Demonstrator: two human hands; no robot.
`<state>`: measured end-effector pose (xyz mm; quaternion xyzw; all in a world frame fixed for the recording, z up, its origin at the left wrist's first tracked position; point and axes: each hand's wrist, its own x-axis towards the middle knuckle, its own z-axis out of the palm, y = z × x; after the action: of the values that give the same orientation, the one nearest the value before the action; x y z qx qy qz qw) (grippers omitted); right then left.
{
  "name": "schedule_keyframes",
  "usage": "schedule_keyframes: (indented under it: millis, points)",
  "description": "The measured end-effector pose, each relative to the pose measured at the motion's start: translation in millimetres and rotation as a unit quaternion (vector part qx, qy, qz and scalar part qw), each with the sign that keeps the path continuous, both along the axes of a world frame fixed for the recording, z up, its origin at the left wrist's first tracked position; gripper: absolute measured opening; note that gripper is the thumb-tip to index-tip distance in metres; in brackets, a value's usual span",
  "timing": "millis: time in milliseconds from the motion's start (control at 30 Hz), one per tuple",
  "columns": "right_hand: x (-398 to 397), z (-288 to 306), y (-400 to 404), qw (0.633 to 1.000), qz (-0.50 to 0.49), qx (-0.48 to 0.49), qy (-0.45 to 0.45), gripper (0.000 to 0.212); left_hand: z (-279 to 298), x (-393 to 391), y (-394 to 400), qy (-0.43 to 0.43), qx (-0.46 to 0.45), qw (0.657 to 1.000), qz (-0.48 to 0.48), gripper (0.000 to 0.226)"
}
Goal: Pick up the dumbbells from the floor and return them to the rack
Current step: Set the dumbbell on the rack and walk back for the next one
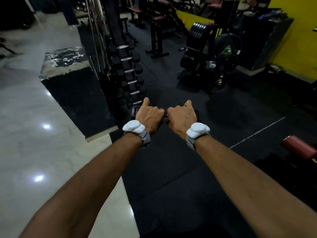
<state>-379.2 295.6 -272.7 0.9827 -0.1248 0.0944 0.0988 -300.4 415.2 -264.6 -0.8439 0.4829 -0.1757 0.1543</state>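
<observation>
Both my arms reach straight out in front of me, and together they hold one dumbbell (pixel 197 115) by its handle. My left hand (pixel 148 115) is curled around the left part of the handle, knuckles up, thumb sticking forward. My right hand (pixel 182 117) is wrapped around the right part in the same way, thumb also pointing ahead. The two fists sit side by side, almost touching, and a short piece of the bar shows between them. One dark end of the weight peeks out just left of my left hand, the other just right of my right hand. Whether it is off the floor (pixel 171 169) I cannot tell.

Each wrist carries a white tracker on a grey strap: the left tracker (pixel 133 128) and the right tracker (pixel 197 130).

The dumbbell rack (pixel 127 73) stands just ahead and to the left, a dark tiered stand filled with dumbbells whose shiny handles catch the light. Its near end is just beside my left hand. Black rubber mats cover the floor below me; pale glossy tiles (pixel 42 152) lie to the left. Farther off to the right stands a plate tree (pixel 197 43) loaded with black discs, with a yellow wall (pixel 300 40) behind.
</observation>
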Motion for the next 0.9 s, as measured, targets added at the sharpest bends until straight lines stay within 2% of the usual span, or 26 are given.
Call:
schedule_keyframes:
  millis: [300, 467, 567, 667, 733, 900]
  points:
    - [141, -17, -67, 0.999, 0.02, 0.015, 0.03, 0.015, -24, 135, -65, 0.016, 0.017, 0.999, 0.024, 0.011]
    - [244, -36, -117, 0.997, 0.059, 0.037, 0.037, 0.011, -46, 226, -114, 0.017, 0.032, 0.995, 0.092, 0.008]
    - [299, -29, -146, 0.992, 0.093, 0.063, 0.053, 0.009, -38, 272, -145, 0.03, 0.022, 0.989, 0.141, 0.015]
    - [353, -22, -169, 0.991, 0.125, 0.045, 0.034, 0.008, -31, 316, -167, -0.005, 0.011, 0.984, 0.178, 0.017]
    - [381, -19, -182, 0.988, 0.145, 0.035, 0.045, 0.012, -28, 340, -176, 0.009, 0.017, 0.979, 0.202, 0.015]
    - [457, -15, -206, 0.984, 0.172, 0.035, 0.018, 0.011, -19, 409, -199, 0.012, 0.005, 0.976, 0.217, 0.013]
